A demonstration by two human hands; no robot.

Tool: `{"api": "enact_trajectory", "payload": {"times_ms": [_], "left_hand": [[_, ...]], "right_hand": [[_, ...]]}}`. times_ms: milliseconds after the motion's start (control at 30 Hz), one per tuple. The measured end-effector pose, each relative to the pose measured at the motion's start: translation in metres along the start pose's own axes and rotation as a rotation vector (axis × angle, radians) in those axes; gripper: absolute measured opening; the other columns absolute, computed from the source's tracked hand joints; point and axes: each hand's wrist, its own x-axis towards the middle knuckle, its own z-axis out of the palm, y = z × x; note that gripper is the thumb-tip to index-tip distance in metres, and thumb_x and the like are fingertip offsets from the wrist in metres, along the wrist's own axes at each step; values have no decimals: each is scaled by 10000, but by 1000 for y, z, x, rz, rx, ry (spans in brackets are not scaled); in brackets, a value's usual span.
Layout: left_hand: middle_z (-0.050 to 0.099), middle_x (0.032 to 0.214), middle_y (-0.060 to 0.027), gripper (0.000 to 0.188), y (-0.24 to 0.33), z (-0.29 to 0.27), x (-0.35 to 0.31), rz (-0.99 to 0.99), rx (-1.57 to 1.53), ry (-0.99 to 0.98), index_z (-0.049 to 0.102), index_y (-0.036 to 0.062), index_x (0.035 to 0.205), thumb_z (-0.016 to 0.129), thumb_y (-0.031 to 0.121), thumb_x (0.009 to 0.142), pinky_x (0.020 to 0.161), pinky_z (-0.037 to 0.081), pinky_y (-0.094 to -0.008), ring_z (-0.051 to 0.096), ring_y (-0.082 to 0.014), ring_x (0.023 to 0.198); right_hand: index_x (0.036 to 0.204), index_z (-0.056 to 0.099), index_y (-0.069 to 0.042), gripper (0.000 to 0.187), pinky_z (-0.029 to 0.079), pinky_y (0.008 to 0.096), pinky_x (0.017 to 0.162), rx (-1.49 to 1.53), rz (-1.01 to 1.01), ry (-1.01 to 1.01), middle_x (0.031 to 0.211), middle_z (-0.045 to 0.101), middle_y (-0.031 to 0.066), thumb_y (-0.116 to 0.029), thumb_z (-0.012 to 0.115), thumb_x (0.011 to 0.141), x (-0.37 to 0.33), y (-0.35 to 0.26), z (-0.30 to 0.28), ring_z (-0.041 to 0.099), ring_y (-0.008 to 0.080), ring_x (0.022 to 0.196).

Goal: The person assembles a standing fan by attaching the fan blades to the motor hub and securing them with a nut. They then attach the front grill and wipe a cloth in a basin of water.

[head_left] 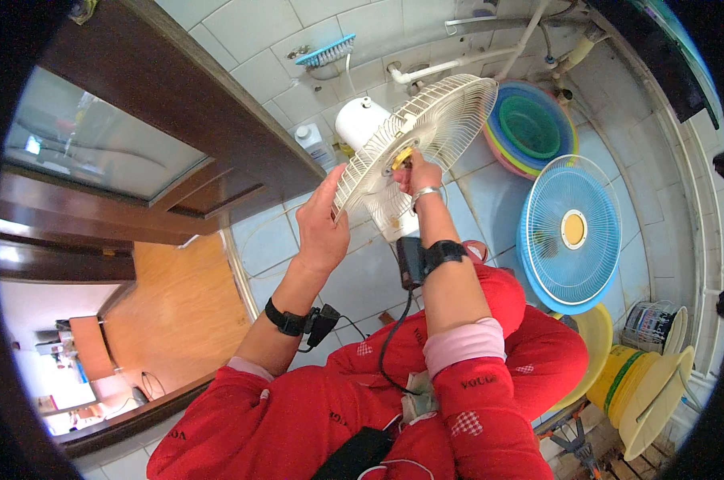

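Note:
A white electric fan stands tilted in front of me, its motor housing [360,120] behind the round wire rear grille [458,120]. My left hand [324,228] holds the near left rim of this grille, fingers fairly straight along the edge. At the grille's centre my right hand [420,174] has its fingers closed on a yellow ring nut [402,158], partly hidden by them. No blade shows on the fan. To the right, a round front grille [574,268] with a yellow centre disc lies over a blue basin [530,284].
Nested plastic basins [530,128] sit by the far wall. Yellow buckets [618,380] stand at the right. A white bottle [310,144] is beside the dark wooden door [218,104]. A blue brush [327,51] hangs on the tiled wall above pipes [450,66].

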Motion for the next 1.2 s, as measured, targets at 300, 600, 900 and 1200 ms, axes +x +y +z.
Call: {"api": "enact_trajectory", "payload": {"times_ms": [300,600,900,1200], "left_hand": [[601,1191,-228,640,2,0,1,49,-4,12,513,24,1279,504,-181,673,911,495,-369,602,-366,1102],[610,1171,-231,621,0,-2,1,-16,-16,-7,519,30,1282,514,-161,691,891,498,-359,618,-354,1082],[620,1147,-230,582,0,-1,1,18,-13,21,529,24,1270,510,-149,715,886,499,-362,627,-352,1059],[615,1162,-228,585,-2,-4,3,23,-14,12,532,24,1267,518,-151,709,887,503,-360,624,-354,1066]], "right_hand": [[1077,571,-13,322,550,310,510,-129,-460,287,882,638,112,-244,637,862,9,22,12,639,181,713],[1008,561,82,437,562,379,523,60,-132,44,772,658,212,-331,619,880,-5,2,6,691,283,649],[994,594,31,423,570,345,477,50,-88,46,739,651,154,-385,546,935,-14,0,4,671,235,580],[896,598,74,457,559,363,430,137,47,-61,695,640,173,-377,528,924,-5,-8,4,641,232,502]]}}
